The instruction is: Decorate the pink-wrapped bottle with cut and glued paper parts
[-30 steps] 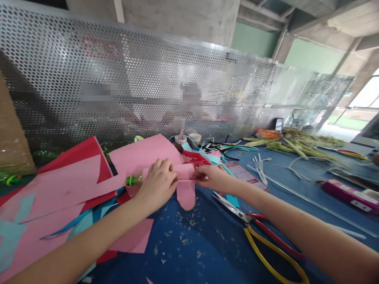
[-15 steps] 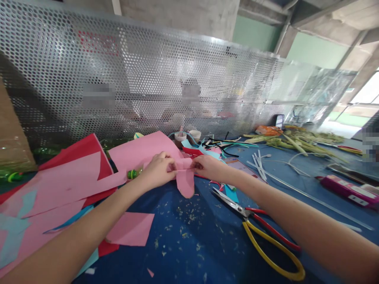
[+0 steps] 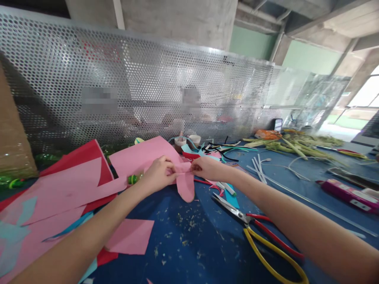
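Observation:
Between my two hands is a piece of pink paper (image 3: 186, 187) with a rounded lower end and a fold across its top. My left hand (image 3: 161, 172) pinches its left edge, thumb and fingers closed. On the other side my right hand (image 3: 204, 167) grips the right end of the fold with its fingertips. A green-capped bottle (image 3: 134, 179) lies by my left wrist, partly covered by pink sheets. Below my right forearm rest scissors (image 3: 244, 217) with one red and one yellow handle, blades parted a little.
Pink sheets (image 3: 71, 181) and red paper (image 3: 89, 152) pile up at the left. A pink rectangle (image 3: 132, 236) lies nearer. Two small cups (image 3: 194, 140) stand at the back before a perforated metal screen (image 3: 166, 79). Dried husks (image 3: 296, 144) and a purple package (image 3: 349, 195) are at the right.
The view has tilted up slightly, so things on the table sit a little lower. Both hands keep hold of the pink paper, with its fold pressed a bit flatter.

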{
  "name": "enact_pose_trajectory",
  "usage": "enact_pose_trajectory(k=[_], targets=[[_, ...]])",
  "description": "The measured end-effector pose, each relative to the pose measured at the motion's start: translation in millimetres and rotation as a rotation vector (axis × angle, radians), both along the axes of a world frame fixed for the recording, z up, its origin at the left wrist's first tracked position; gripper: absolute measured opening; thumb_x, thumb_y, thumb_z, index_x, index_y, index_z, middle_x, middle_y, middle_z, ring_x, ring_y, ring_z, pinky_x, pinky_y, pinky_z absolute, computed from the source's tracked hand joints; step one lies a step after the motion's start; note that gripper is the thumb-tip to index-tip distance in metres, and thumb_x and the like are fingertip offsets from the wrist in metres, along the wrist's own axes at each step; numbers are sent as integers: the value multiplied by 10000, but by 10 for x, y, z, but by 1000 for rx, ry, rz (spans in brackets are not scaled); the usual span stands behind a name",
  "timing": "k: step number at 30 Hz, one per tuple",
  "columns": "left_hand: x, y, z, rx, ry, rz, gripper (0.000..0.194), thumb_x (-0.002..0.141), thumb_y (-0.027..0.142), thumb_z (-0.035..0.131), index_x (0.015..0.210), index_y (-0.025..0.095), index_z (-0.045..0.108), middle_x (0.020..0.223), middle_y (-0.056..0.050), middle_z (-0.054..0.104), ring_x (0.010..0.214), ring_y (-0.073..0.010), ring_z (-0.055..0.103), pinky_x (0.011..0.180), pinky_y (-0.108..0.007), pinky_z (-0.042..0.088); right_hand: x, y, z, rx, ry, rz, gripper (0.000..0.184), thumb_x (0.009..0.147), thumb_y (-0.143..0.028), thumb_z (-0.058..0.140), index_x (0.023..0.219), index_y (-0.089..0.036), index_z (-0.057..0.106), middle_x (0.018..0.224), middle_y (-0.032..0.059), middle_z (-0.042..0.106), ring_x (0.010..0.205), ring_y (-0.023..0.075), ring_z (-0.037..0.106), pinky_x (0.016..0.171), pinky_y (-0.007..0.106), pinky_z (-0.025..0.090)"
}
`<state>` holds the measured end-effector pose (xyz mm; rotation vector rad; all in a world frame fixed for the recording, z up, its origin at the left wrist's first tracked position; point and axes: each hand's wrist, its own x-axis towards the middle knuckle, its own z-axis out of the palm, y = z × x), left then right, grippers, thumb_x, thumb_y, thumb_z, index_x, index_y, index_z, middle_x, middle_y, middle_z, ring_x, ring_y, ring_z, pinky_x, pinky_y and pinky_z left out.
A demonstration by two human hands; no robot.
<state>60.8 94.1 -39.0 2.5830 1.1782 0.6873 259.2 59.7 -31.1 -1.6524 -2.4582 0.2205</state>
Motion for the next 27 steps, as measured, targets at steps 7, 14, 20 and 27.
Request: enact_pose_trajectory(k=[7, 14, 20, 27], targets=[[4, 59, -9, -40, -67, 60, 85, 687, 251, 674, 629, 192, 696, 906, -44, 642, 851, -214, 634, 795, -311, 492, 15, 32, -5, 8, 28, 21, 154, 897, -281, 572, 900, -138, 631, 861, 17, 656, 752, 137, 626, 713, 324, 523], [18, 101, -5, -41, -52, 46, 50, 666, 208, 664, 625, 191, 687, 810, -33, 646, 831, -212, 617, 802, -313, 474, 16, 47, 11, 1, 49, 11, 117, 879, -244, 593, 878, -137, 640, 845, 20, 664, 757, 139, 627, 724, 322, 518], [45, 203, 16, -112, 36, 16, 94, 695, 222, 661, 609, 183, 667, 656, -6, 648, 814, -231, 613, 739, -315, 478, 24, 107, -6, -71, 85, -44, 202, 905, -308, 558, 1023, -153, 613, 1043, 51, 632, 884, 176, 621, 774, 366, 523], [74, 295, 70, -247, 195, 21, 270, 888, 321, 564, 1089, 142, 585, 1097, -63, 614, 927, -218, 618, 788, -406, 524, 113, 219, -116, -173, 303, -124, 246, 898, -314, 566, 1079, -149, 597, 1096, 56, 614, 917, 198, 615, 777, 379, 525]])
